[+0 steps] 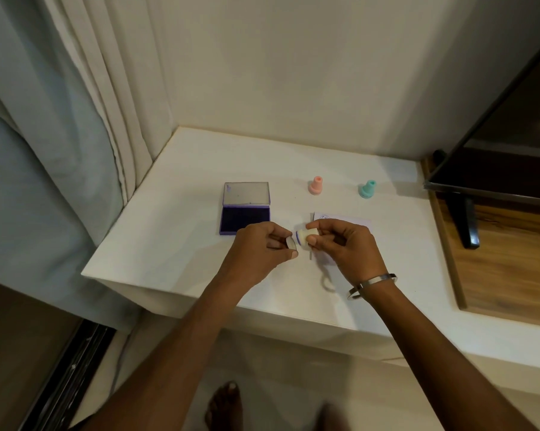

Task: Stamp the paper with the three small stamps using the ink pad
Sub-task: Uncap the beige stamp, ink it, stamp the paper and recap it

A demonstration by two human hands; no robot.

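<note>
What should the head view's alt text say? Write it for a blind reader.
Over a white table, the right hand holds a cream stamp sideways while the left hand pinches its cap. An open ink pad, pink stamp, teal stamp and paper lie behind.

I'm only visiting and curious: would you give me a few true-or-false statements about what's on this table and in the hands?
1. The ink pad lies open. True.
2. The pink stamp is in the right hand. False: it stands on the table; that hand holds a cream stamp.
3. The left hand pinches a small round cap. True.
4. The green stamp lies on the paper. False: it stands beyond it.
</note>
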